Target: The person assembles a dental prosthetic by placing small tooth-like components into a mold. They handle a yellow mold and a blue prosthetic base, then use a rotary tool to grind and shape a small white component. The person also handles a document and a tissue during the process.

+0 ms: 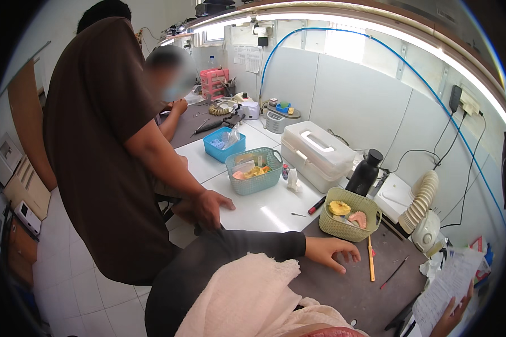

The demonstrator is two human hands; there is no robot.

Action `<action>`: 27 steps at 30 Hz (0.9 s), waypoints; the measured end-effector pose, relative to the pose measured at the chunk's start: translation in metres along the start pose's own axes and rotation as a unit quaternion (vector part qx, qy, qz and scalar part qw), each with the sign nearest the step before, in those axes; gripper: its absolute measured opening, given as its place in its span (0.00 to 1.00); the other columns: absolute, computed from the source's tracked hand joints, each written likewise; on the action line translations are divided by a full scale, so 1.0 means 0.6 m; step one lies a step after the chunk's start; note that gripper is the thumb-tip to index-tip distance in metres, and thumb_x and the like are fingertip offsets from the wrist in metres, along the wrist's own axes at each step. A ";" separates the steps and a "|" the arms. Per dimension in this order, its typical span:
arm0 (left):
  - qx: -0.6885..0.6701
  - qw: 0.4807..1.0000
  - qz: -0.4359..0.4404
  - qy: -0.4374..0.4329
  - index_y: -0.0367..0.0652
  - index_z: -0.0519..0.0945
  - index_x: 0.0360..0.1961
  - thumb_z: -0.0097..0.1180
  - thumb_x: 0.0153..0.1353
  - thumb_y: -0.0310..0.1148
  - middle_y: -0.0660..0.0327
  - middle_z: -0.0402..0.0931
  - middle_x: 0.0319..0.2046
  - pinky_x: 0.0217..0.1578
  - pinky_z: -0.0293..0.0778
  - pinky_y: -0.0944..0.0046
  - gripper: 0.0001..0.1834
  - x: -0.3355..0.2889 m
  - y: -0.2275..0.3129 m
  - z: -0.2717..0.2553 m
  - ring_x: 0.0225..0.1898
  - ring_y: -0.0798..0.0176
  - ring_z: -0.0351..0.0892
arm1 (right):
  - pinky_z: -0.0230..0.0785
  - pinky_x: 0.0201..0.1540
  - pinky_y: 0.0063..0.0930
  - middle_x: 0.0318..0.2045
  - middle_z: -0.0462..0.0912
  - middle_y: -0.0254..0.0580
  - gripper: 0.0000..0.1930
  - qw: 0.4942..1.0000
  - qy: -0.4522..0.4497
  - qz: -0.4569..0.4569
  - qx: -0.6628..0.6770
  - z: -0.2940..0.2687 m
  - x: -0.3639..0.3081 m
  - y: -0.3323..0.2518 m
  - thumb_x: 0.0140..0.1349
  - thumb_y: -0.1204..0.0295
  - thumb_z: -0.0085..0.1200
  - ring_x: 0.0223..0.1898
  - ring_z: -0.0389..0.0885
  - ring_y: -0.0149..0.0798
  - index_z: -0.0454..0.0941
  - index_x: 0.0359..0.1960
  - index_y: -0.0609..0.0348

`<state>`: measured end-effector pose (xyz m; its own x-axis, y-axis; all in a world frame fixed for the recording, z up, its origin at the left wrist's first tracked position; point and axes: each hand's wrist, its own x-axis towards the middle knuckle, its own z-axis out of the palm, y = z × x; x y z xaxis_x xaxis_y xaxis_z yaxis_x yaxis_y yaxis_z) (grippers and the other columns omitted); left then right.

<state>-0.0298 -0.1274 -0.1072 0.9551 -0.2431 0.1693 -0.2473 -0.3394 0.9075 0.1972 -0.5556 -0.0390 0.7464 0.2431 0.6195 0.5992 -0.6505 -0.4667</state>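
My left hand, in a black sleeve, hovers over or rests on the dark mat with fingers apart and nothing in it. Just beyond it stands a yellow-green basket holding a yellow dental cast and a pink denture-like piece. Beside the fingers lie a yellow-handled tool and a thin red-handled tool. At the lower right edge, my right hand grips a written paper sheet, partly in a plastic cover.
A teal basket of casts, a blue bin, a clear-lidded toolbox and a black bottle stand farther back. A ribbed hose is at right. A person in brown stands close at left; another sits beyond.
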 end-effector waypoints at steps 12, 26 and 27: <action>-0.113 0.980 0.106 0.127 0.48 0.47 0.71 0.71 0.48 0.33 0.52 0.48 0.64 0.51 0.72 0.60 0.54 0.071 0.057 0.066 0.68 0.53 0.51 | 0.64 0.53 0.35 0.44 0.72 0.49 0.18 0.930 -0.070 -0.198 0.303 0.140 -0.080 -0.170 0.51 0.78 0.62 0.48 0.73 0.47 0.77 0.46 0.58; 0.148 0.916 0.231 0.293 0.46 0.82 0.36 0.66 0.48 0.22 0.58 0.70 0.45 0.44 0.68 0.60 0.13 0.048 0.009 0.048 0.46 0.57 0.71 | 0.65 0.54 0.47 0.44 0.70 0.46 0.21 0.947 -0.060 -0.302 0.095 0.191 -0.079 -0.171 0.41 0.84 0.65 0.52 0.71 0.52 0.76 0.38 0.54; 0.176 0.896 0.252 0.321 0.46 0.82 0.34 0.66 0.47 0.21 0.57 0.70 0.46 0.44 0.68 0.59 0.12 0.049 0.015 0.049 0.46 0.57 0.71 | 0.67 0.53 0.48 0.44 0.70 0.47 0.18 0.940 -0.060 -0.321 0.097 0.194 -0.077 -0.177 0.42 0.84 0.65 0.52 0.72 0.52 0.75 0.35 0.55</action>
<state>-0.0090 -0.1644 -0.1057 0.5769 0.0893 0.8119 -0.6014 -0.6261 0.4962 0.1328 -0.4142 -0.0916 0.2330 0.6282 0.7424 0.9703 -0.2012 -0.1344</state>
